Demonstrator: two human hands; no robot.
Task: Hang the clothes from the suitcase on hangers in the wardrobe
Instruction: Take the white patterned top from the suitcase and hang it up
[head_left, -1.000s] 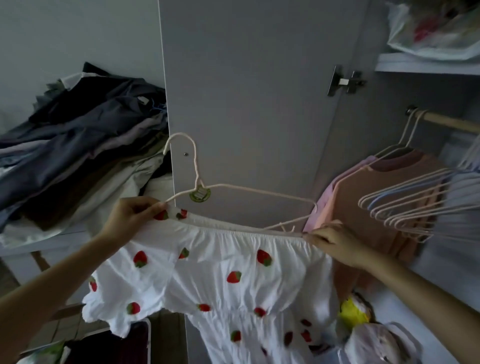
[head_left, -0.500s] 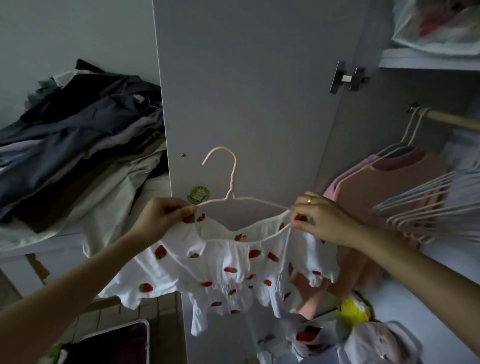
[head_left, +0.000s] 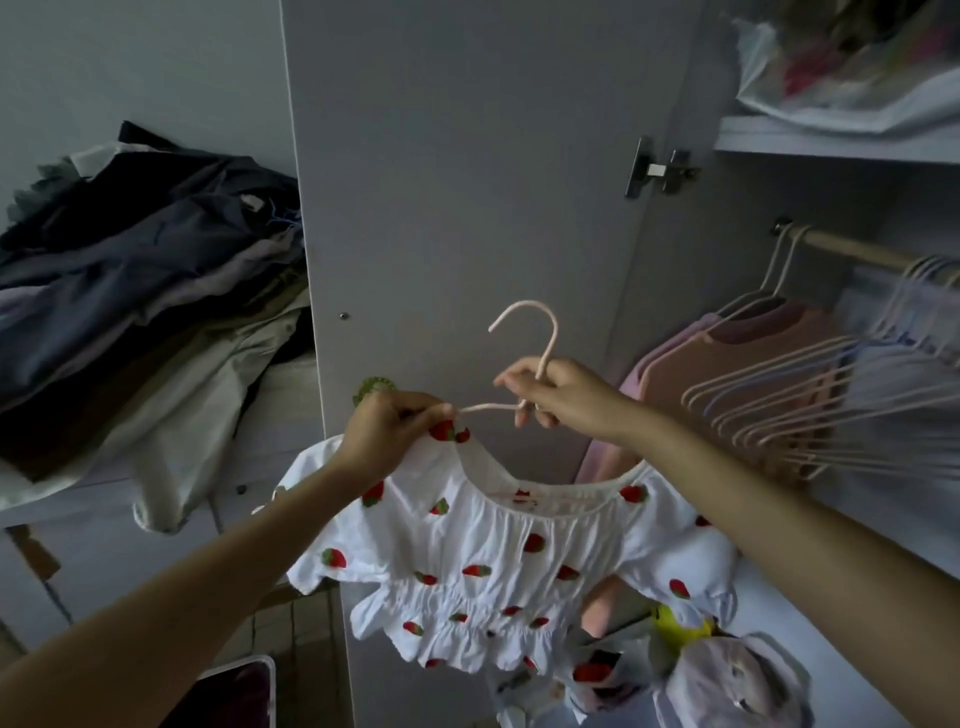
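Head view, dim overall; cool grey cast, colours muted. No direct light source in frame; illumination is soft and diffuse, slightly brighter at upper left on the wall (head_left: 130, 78) and on the wardrobe door (head_left: 467, 156) at centre. Lower left corner falls to near black; detail lost there. Shadows soft-edged, no hard cast lines. No glare; only a faint sheen on the plastic bag (head_left: 841, 67) at upper right. White strawberry top (head_left: 509, 540) at lower centre is the brightest surface, not blown out. Wide-angle distortion: the door edges bow and lean toward the frame borders. Empty hangers (head_left: 810, 415) at right edge smeared by motion blur. Fine grain and softness throughout.
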